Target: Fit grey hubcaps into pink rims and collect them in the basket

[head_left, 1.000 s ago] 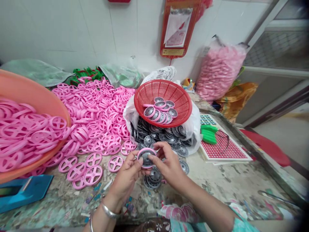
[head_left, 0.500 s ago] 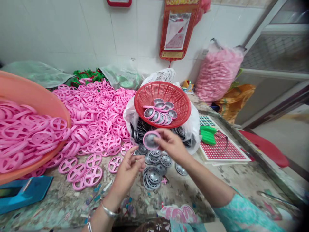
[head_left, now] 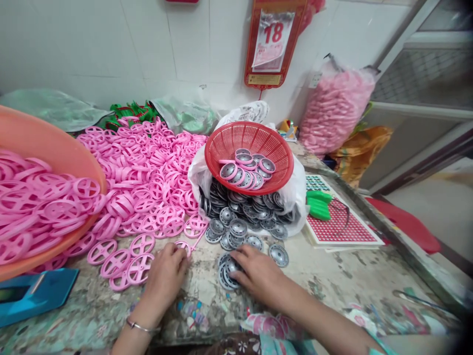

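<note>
Left hand (head_left: pixel 164 273) flat on bench (head_left: pixel 332 281), fingers loosely spread touching pink wheel (head_left: pixel 184 245). Right hand (head_left: pixel 258 273) fingers open, resting on grey hubcap stack (head_left: pixel 226 272); nothing gripped.

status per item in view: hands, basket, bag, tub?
left hand: flat on a pink spoked wheel
right hand: on the grey hubcap stack
red basket: part filled, atop the bag
white bag: open, hubcaps spilling
orange tub: heaped with pink wheels
</note>
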A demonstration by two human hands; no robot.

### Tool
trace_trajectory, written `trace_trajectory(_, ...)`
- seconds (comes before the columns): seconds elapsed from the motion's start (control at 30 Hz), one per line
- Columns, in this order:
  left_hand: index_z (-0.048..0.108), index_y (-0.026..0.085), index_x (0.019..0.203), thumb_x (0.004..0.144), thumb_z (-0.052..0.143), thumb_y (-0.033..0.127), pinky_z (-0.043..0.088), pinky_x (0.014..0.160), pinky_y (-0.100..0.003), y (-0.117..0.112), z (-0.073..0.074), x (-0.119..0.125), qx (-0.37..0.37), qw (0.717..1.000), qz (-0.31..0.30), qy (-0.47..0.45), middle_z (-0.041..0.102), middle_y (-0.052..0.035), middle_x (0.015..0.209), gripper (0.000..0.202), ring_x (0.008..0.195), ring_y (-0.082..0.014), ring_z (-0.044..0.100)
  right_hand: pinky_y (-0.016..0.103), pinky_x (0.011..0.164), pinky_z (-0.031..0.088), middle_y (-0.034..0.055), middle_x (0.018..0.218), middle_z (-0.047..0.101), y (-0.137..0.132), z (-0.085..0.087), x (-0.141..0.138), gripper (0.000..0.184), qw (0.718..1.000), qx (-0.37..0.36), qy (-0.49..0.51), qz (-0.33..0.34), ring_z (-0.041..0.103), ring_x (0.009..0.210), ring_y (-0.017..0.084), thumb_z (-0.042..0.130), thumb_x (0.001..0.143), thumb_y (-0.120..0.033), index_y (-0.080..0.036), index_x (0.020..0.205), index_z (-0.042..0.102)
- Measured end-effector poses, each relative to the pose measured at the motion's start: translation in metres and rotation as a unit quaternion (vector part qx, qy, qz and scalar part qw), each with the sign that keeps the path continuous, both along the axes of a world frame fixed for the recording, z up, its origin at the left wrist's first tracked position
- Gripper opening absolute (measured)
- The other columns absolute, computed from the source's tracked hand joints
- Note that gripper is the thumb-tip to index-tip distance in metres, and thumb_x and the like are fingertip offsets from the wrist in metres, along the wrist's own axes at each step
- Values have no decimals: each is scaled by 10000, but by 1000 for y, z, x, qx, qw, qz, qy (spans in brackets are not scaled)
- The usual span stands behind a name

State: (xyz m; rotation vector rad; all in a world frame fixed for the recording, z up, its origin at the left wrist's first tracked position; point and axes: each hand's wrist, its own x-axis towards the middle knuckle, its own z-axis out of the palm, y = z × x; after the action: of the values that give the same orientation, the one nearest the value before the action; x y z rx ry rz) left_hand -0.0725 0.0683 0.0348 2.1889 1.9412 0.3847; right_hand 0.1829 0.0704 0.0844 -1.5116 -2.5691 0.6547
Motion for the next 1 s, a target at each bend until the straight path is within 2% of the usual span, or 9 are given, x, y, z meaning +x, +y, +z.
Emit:
trace_trajectory(0.17,579,176,1157,832,500,339,434,851,-415,6,-4,-1,69,995,67,-41,529,-125,1065,372,1028,-286,513,381,859,453,115,1104,568,0,-6,-4,433,998,8,-55,-8,554,1020,272,579,836,-358,-197,1236,546)
trace_trajectory(0.3,558,152,1195,802,540,369,408,883,-435,8,-2,-3,12,996,83,-27,577,-136,1068,450,1052,-305,511,351,793,458,111,1138,544,4,-7,-4,503,998,5,-57,-26,575,967,261,610,801,-355,-212,1274,513)
trace_trajectory(0.4,566,179,1145,788,546,329,428,807,-404,6,1,-1,-9,993,88,-72,618,-109,1003,388,950,-282,565,327,799,445,95,1112,568,7,-10,0,420,999,-17,-10,-37,586,948,234,593,809,-319,-211,1214,552)
trace_trajectory(0.5,568,216,1049,760,570,310,435,625,-326,3,4,7,-43,965,134,-221,611,-5,726,303,655,-207,586,309,851,418,73,1063,618,11,-12,8,299,995,-46,75,-45,578,976,210,579,817,-267,-197,1107,595)
trace_trajectory(0.57,552,218,1012,723,623,335,407,514,-269,2,10,13,-84,900,171,-393,550,54,603,320,508,-154,531,293,789,426,44,955,647,13,-11,12,178,988,-69,127,-53,586,891,190,572,815,-249,-196,979,617)
trace_trajectory(0.67,534,205,1049,651,728,338,406,447,-217,0,23,24,-147,747,177,-624,554,68,631,463,479,-104,504,257,631,411,-3,743,594,16,-6,14,87,963,-97,238,-82,545,684,147,542,830,-270,-194,822,582)
trace_trajectory(0.83,589,211,983,668,765,228,463,535,-182,-3,39,44,-216,551,123,-797,608,43,780,361,602,-71,565,226,496,371,-53,630,471,18,2,1,223,863,-143,445,-190,459,518,100,584,789,-404,-195,845,533)
trace_trajectory(0.9,604,218,982,726,728,274,483,580,-191,-5,41,55,-229,494,119,-830,623,35,822,290,659,-80,589,211,455,356,-64,615,462,16,1,-10,274,825,-181,490,-215,455,477,89,613,763,-433,-197,868,520)
trace_trajectory(1.0,602,220,1066,792,655,350,508,611,-229,-6,46,73,-236,458,129,-847,649,7,871,308,711,-114,613,201,442,358,-70,603,468,9,-1,-26,293,793,-233,526,-202,466,460,85,629,764,-430,-201,907,516)
